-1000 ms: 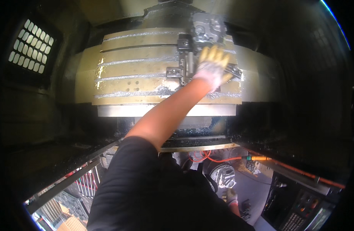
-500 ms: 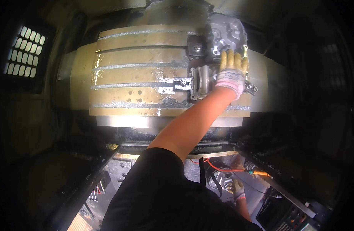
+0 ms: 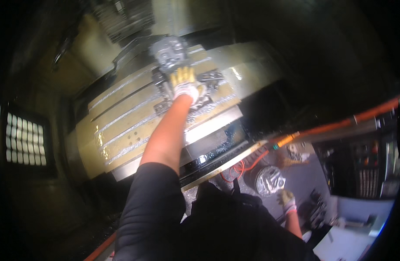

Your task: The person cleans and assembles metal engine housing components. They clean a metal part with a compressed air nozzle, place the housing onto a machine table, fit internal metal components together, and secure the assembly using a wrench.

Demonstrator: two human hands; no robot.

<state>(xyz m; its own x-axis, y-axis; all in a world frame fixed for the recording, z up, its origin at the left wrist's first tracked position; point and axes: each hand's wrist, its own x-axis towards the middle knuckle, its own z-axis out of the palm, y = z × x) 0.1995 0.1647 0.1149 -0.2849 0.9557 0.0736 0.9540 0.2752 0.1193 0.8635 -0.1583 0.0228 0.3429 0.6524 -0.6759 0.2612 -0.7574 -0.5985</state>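
My left hand, in a yellow-and-white work glove, reaches far forward over the slotted machine table. Its fingers lie stretched out against the lower edge of a grey metal casting, not wrapped round it. Below the palm is a clamping fixture with metal blocks, partly hidden by the hand. At lower right, my right hand, also gloved, is beside a round, silvery metal casting. Its fingers point toward that casting and look loosely apart, with nothing visible in them; blur softens the detail.
Pale slots with wet metal chips run along the machine table. A metal sill crosses between the enclosure and the area behind. An orange hose with a yellow-orange end lies near the round casting. A lit grid window is at left.
The view has turned and shifted, so the table now slants and more floor shows at right. My left hand stays at the casting's lower edge. My right hand now appears farther from the round casting.
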